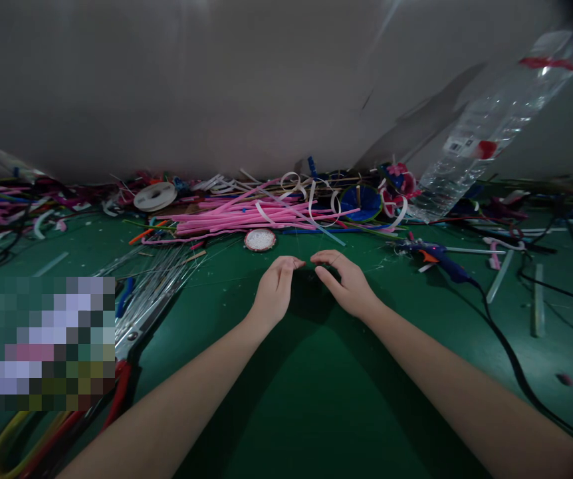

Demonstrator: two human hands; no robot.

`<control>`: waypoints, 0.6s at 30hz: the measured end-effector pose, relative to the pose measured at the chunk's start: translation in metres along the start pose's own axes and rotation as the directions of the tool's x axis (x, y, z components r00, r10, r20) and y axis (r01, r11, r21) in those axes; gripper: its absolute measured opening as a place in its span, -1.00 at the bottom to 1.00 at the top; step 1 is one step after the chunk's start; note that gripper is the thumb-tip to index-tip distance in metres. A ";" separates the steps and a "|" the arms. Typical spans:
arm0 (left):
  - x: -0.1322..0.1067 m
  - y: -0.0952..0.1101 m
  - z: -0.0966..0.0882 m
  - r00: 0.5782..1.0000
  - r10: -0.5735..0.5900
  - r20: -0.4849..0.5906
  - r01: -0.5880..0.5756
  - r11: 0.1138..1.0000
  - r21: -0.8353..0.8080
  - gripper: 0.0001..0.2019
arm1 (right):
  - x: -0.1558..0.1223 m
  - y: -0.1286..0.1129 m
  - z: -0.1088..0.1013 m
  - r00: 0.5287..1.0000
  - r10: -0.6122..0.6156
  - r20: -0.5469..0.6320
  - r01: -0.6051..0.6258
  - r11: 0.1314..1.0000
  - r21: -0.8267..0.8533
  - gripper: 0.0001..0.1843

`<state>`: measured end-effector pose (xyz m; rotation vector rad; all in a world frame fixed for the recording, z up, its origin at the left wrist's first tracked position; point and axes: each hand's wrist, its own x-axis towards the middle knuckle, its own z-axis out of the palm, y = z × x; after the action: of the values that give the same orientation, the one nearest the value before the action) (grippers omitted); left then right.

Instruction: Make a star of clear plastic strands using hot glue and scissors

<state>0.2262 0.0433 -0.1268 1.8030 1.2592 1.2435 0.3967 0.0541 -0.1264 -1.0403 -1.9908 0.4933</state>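
My left hand [274,289] hovers over the green table [286,412], thumb and fingertips pinched together. Facing it across a small gap is my right hand [347,283], its fingers curled in towards the thumb. Anything between the fingertips of either hand is too small or dark to make out. Just beyond my left hand lies a small round dish [260,240] with a reddish rim, filled with tiny white pieces. Pink fuzzy stems [246,218] are heaped behind it.
At left are large scissors [139,329] with red handles, beside thin clear strands [159,279]. A blue glue gun [446,263] with a black cord lies right. A clear plastic bottle [496,126] leans by the grey wall [246,86]. A white spool [155,196] sits among craft scraps.
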 end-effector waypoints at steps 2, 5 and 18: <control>0.000 0.001 0.000 1.000 -0.003 0.003 0.004 1.000 -0.001 -0.61 | 0.000 0.000 0.000 1.000 0.000 0.000 0.000 1.000 0.000 -0.74; -0.001 0.001 0.000 1.000 -0.006 0.003 0.006 1.000 -0.004 -0.61 | 0.000 0.000 0.000 1.000 -0.001 0.002 0.001 1.000 0.002 -0.74; -0.001 -0.003 0.000 1.000 0.009 -0.001 -0.009 1.000 -0.028 -0.62 | 0.000 0.000 0.000 1.000 0.006 0.011 -0.006 1.000 0.006 -0.74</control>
<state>0.2254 0.0432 -0.1294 1.7908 1.2291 1.2607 0.3968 0.0542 -0.1263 -1.0423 -1.9956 0.5085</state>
